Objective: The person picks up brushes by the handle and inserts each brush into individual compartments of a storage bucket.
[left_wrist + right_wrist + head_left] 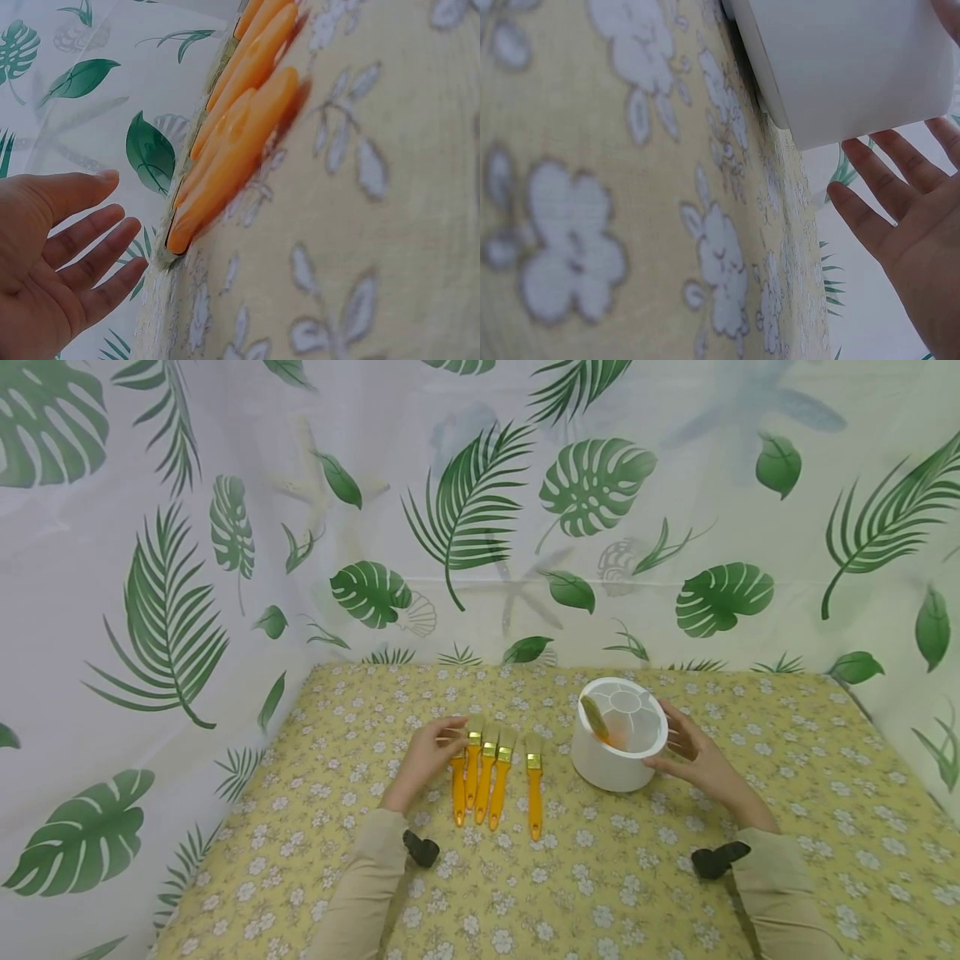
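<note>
Several paintbrushes (486, 768) with orange handles, gold ferrules and pale bristles lie side by side on the table, bristles pointing away. One more paintbrush (535, 785) lies a little apart to their right. My left hand (433, 747) is beside the leftmost brush, its fingers loosely spread and holding nothing; the left wrist view shows a gap between it and the orange handles (232, 150). Another paintbrush (596, 720) leans inside a round white divided container (615, 768), bristles up. My right hand (693, 756) rests against the container's right side, fingers fairly straight.
A yellow floral cloth (600, 893) covers the table. White curtains with green leaf prints (480, 527) stand behind it and at both sides. A black wrist strap (422, 849) sits on the left sleeve, another strap (718, 860) on the right.
</note>
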{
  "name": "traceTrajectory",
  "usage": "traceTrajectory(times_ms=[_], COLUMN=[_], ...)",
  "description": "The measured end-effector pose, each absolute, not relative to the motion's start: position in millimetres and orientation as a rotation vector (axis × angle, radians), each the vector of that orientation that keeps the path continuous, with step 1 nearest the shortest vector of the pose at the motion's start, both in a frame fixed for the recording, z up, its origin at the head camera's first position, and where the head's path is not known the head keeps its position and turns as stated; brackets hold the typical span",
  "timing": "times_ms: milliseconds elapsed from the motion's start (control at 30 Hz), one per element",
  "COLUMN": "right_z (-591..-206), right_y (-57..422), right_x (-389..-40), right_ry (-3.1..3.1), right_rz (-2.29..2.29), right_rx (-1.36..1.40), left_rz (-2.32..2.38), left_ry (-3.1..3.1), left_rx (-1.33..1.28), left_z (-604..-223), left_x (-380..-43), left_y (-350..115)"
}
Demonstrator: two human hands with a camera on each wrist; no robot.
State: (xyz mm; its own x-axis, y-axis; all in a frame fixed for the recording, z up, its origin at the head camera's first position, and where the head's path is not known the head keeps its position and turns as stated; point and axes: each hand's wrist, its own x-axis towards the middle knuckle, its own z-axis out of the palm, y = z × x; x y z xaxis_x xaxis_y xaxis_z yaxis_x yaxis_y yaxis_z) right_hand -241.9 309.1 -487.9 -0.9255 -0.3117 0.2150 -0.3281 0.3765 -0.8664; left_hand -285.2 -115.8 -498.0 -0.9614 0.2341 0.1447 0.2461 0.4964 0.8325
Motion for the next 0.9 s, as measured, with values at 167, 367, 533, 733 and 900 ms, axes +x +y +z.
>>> traceTrajectory(times_ms=[167,367,533,733,900], right_z=[-487.1,-487.8,-487.5,-485.3,-484.9], right_y=[309.6,310.7,311.6,312.6,313.0], right_x=[-241.8,-241.2,-241.1,-240.0,-240.0], right_ry=[-2.589,-2.578,-2.57,-2.598,-2.606], right_rz=[1.637,1.654,1.661,1.633,1.628], right_rx=[0.607,0.624,0.634,0.612,0.608], left_rz=[-1.489,-1.457,-1.422,-1.398,-1.379], left_ry=[-2.701,-2.744,-2.782,-2.822,-2.864], left_rx=[-0.442,-0.404,-0.398,-0.372,-0.35], left_z=[-497.8,-496.5,-494.8,-493.2,-492.6], left_x=[-285.5,-284.0,-283.4,-283.3,-282.7], left_y=[-118.6,-121.5,-122.3,-122.7,-123.8])
